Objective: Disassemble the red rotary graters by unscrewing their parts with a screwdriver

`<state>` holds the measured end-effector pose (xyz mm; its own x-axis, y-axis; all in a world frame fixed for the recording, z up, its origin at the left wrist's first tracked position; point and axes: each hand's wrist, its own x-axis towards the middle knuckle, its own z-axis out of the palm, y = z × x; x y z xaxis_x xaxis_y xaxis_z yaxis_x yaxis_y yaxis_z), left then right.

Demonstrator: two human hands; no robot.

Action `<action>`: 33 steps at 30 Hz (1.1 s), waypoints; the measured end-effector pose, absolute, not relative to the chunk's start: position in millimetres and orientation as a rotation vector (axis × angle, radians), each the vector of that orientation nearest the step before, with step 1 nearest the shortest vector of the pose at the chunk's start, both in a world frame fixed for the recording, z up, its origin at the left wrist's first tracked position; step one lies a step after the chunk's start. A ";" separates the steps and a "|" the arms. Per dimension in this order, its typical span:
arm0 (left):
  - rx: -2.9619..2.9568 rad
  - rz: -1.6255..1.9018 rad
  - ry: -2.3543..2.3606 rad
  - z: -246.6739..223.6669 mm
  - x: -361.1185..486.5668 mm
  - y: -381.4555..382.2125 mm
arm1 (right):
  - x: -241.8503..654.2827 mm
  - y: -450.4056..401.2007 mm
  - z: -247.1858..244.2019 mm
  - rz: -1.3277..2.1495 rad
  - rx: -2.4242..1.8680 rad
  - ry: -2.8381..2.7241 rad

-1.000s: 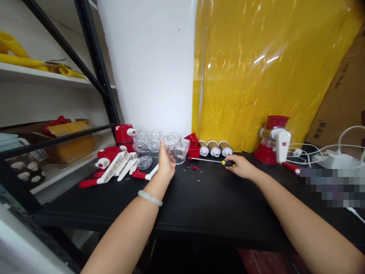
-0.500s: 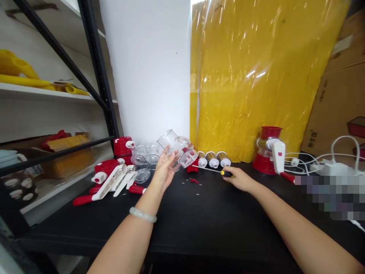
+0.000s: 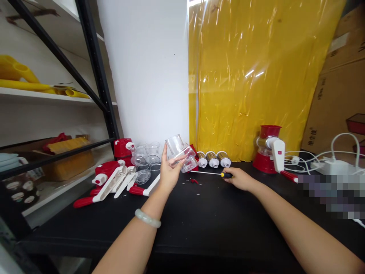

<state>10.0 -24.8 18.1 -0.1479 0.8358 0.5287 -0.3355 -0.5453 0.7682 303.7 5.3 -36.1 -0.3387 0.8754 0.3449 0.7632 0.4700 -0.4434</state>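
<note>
The yellow sheet (image 3: pixel 245 83) hangs behind the black table (image 3: pixel 205 224), and the rack (image 3: pixel 97 64) stands at the left. On the table's right side is a grinder (image 3: pixel 264 161), upright, red at top and base, with a white crank arm ending in a red handle (white cables tangle just beside it). At the left lie red housings (image 3: pixel 107 167), with loose cranks (image 3: pixel 107 186) in front of them and clear parts (image 3: pixel 146 156) bunched alongside.

The left hand (image 3: pixel 170 173) grips a clear cup (image 3: pixel 174 144), tilted and raised in front of the wall, near the middle of the table; the fingers partly hide how it is held. The right hand (image 3: pixel 238 178) is closed around the handle of a screwdriver (image 3: pixel 223 174), whose shaft points left, toward the area below the cup. I can't tell whether its tip touches anything.

Three drums (image 3: pixel 212 159) lie side by side behind the screwdriver. A bracelet (image 3: pixel 147 218) circles the left wrist. Smallest are a red clip (image 3: pixel 194 181), in front of the shaft, and pins (image 3: pixel 198 194) scattered around it.
</note>
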 end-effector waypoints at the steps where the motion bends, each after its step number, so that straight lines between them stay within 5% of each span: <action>1: 1.258 1.842 0.627 18.3 9.3 -24.0 | 303.8 5.5 -36.6 0.294 -1.350 -2.170; 33: 1.168 2.165 0.705 23.0 -5.8 -16.7 | 278.2 -8.8 -30.8 0.834 -1.193 -1.983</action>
<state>-5.8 -16.7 23.0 -0.4531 0.6960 0.5571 -0.2345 -0.6959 0.6788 278.2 -8.8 -30.8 -0.3588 0.9081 0.2158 0.4813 0.3781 -0.7908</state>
